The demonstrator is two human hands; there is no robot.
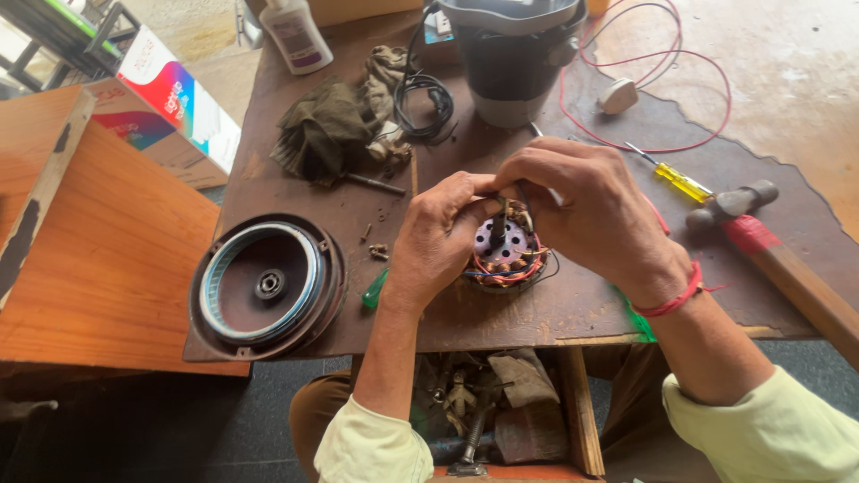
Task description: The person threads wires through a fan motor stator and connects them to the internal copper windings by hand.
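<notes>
Both hands meet over the stator: left hand pinches its upright centre shaft, right hand curls closed above it, contents hidden.

We see a worn, matt brown wooden table, scuffed and stained, its front edge chipped. On it the motor stator shows glossy copper wire windings and a dull metal core with a steel shaft. The round rotor housing looks like dark metal with a brighter ribbed metal ring. A rumpled olive cloth rag lies matt and rough. The hammer has a dull steel head and smooth wooden handle wrapped in red tape. The screwdriver has a clear yellow plastic grip. The bottle is smooth white plastic.
</notes>
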